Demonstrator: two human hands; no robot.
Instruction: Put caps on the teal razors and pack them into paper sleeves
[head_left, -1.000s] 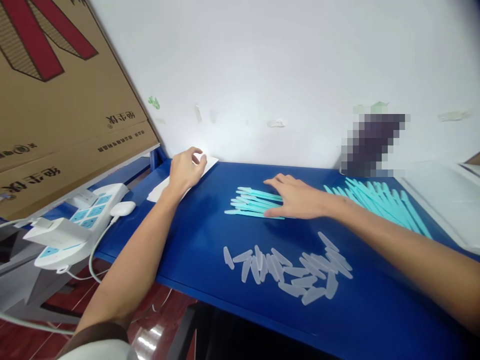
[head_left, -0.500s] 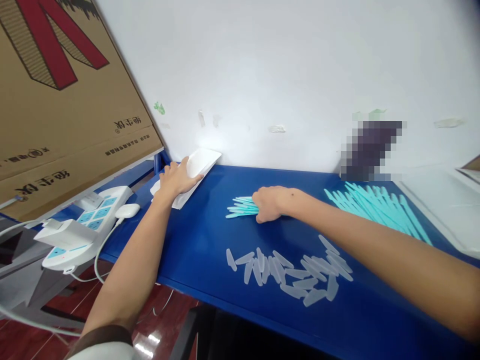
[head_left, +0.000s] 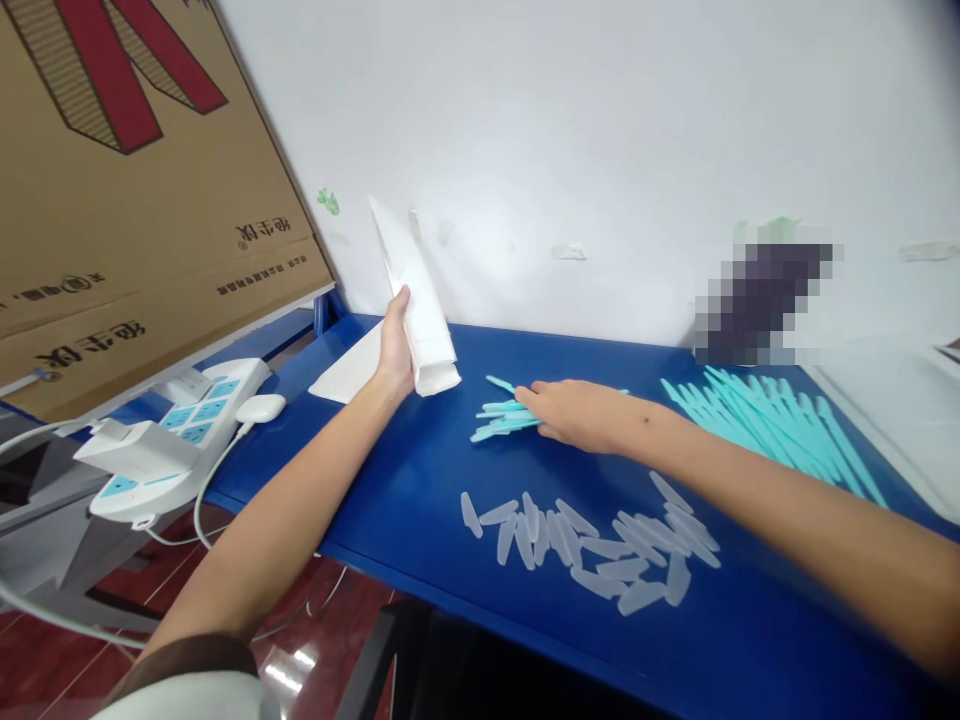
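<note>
My left hand [head_left: 395, 345] grips a white paper bag [head_left: 417, 300] and holds it upright above the blue table [head_left: 420, 470], its lower end toward the table. My right hand [head_left: 571, 412] is closed round a bunch of teal plastic sticks [head_left: 501, 415] that lies on the table just right of the bag. More flat white bags [head_left: 346, 372] lie on the table behind my left hand.
Several clear plastic caps [head_left: 592, 545] lie scattered near the front edge. A large pile of teal sticks [head_left: 772, 425] lies at the right. A white power strip [head_left: 176, 425] with plugs and cables sits left, below a leaning cardboard box [head_left: 127, 190].
My left hand picked up a white bag from the stack and stood it upright. My right hand gathered the spread teal sticks into a bunch and closed on them.
</note>
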